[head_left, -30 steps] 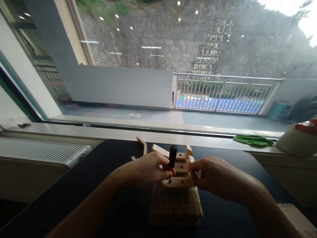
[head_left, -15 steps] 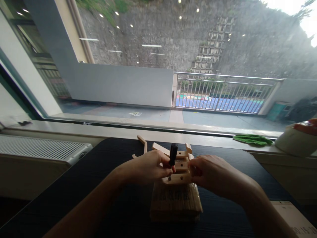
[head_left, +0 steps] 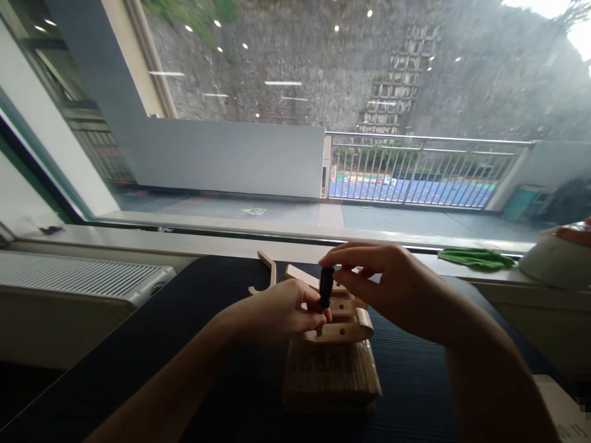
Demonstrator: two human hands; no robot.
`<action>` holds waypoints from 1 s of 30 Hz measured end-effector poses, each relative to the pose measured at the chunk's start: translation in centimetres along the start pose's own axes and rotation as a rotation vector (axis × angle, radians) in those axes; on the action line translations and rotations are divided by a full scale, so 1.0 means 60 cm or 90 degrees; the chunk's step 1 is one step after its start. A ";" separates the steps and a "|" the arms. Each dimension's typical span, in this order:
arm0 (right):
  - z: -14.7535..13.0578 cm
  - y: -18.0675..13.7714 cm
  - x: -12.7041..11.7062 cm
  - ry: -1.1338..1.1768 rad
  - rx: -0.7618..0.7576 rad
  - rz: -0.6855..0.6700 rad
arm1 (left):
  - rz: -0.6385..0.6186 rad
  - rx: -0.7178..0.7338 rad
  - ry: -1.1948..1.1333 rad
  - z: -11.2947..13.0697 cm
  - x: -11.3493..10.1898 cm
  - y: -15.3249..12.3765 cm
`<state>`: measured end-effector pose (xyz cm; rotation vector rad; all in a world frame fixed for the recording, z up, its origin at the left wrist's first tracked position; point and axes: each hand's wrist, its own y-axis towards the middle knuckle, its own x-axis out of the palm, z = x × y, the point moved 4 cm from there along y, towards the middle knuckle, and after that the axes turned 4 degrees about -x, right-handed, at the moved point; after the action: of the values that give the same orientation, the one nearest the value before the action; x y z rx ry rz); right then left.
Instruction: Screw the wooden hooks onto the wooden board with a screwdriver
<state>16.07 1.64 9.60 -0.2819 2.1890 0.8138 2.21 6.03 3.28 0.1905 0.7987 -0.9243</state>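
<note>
A black-handled screwdriver [head_left: 325, 288] stands nearly upright over a curved wooden piece [head_left: 330, 333] with holes in it. My left hand [head_left: 281, 311] is closed around the lower part of the screwdriver, close to the wood. At the top of the handle, my right hand [head_left: 388, 274] has its thumb and fingers on the screwdriver. The tip meets the wood at a hole on the left side, where a small screw seems to sit, partly hidden by my fingers. Under the wooden pieces lies a brown cardboard bundle [head_left: 331, 369] with dark printed characters.
Another bent wooden piece [head_left: 272, 274] lies at the back left of the black table [head_left: 221, 375]. Beyond are the windowsill with a green cloth [head_left: 475, 258] and a white pot [head_left: 558, 261]. A radiator [head_left: 87, 277] stands left; a pale board [head_left: 561, 403] lies at right.
My right hand has let go of the wooden piece's right end and moved up and left onto the screwdriver handle. My left hand stays at the screwdriver's lower part.
</note>
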 end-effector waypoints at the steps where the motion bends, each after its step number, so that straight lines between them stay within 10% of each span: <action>1: -0.002 0.001 0.005 0.007 -0.004 0.003 | -0.003 0.001 -0.002 -0.001 0.000 0.000; 30: 0.008 0.001 0.019 0.001 0.028 0.024 | 0.218 -0.029 -0.003 -0.008 -0.068 -0.038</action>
<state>15.58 2.05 8.57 -0.2205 2.2159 0.7845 -1.20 7.51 6.16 0.2759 0.7539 -0.5829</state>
